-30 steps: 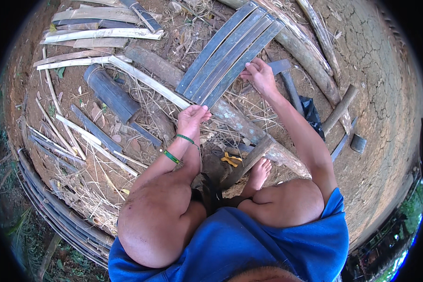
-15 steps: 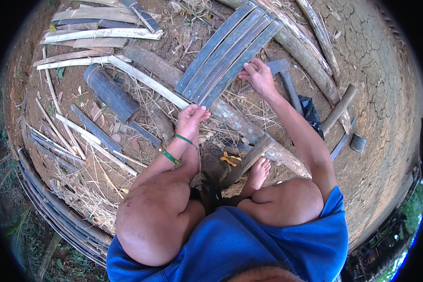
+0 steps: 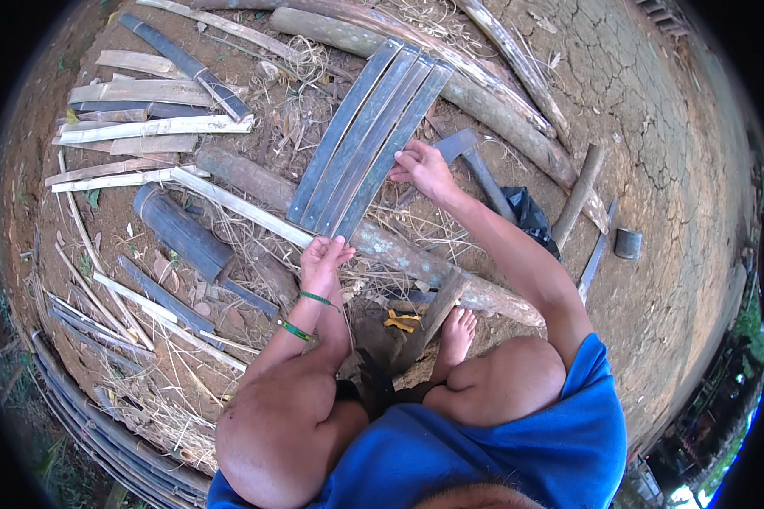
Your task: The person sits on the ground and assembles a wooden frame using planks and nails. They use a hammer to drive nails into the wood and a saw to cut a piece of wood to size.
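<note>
Bamboo slats (image 3: 367, 140), four dark grey-blue strips side by side, lie slanted across a log (image 3: 416, 259) in front of me, near ends down by my left hand (image 3: 324, 260), far ends up toward the top of the view.

Left hand: arm reaches forward from my left knee, two green bands (image 3: 306, 314) on the wrist, fingers loosely curled, tips at the near ends of the slats. Can't tell if they actually pinch a slat or just rest on it (the hand's back covers the contact).

Right hand (image 3: 424, 168): arm stretched out longer, palm down, fingers bent over the right edge of the outermost slat about halfway up. Looks like a light grip on that edge, thumb side hidden.

Hard to read: a grey hatchet-like tool (image 3: 475, 165) lies just right of my right hand, head partly behind the wrist. Something yellow (image 3: 401, 321) sits by my bare foot (image 3: 457, 332), kind unclear. Lower view is blocked by my knees and blue shirt (image 3: 484, 450).

Room: split bamboo pieces (image 3: 144, 127) pile up at left, a dark bamboo tube (image 3: 182, 233) near left of the slats. More logs (image 3: 450, 76) run behind the slats' far ends. Right side is bare cracked dirt (image 3: 654, 127) with a small metal cup (image 3: 628, 243) and a stick (image 3: 579, 195).
</note>
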Tool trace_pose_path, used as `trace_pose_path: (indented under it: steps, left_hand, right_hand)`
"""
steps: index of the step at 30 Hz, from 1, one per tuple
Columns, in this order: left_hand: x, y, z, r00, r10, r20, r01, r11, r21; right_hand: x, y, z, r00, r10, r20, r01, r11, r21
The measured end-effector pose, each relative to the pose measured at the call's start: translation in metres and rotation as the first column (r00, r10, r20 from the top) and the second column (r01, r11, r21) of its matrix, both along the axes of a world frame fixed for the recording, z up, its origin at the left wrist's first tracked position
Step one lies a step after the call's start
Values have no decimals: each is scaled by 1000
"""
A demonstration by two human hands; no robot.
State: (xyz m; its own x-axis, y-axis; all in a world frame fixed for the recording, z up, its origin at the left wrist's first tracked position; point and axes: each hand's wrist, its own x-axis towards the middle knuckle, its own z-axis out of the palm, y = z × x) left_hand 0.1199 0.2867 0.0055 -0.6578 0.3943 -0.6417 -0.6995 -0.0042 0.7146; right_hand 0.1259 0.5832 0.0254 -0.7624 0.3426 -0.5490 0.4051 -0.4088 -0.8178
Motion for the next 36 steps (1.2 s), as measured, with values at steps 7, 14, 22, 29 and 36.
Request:
trace_pose_path:
  steps: [7, 14, 22, 29, 36]
  left_hand:
    - [4, -4, -5, 1000, 16, -4, -16, 997, 77]
    - [5, -3, -2, 999, 45, -9, -45, 999, 23]
    - [2, -1, -8, 998, 16, -60, -14, 999, 43]
    - [-2, -1, -4, 998, 24, -61, -27, 998, -48]
    - [2, -2, -5, 999, -26, -38, 26, 999, -23]
  right_hand:
    - [1, 1, -4, 1000, 3, 9, -3, 1000, -2]
    - [-1, 0, -6, 1000, 9, -14, -9, 1000, -13]
    - [0, 6, 7, 995, 92, 28, -94, 991, 96]
    - [76, 92, 136, 912, 281, 298, -406, 521, 751]
    - [253, 105, 120, 470, 277, 838, -872, 292, 393]
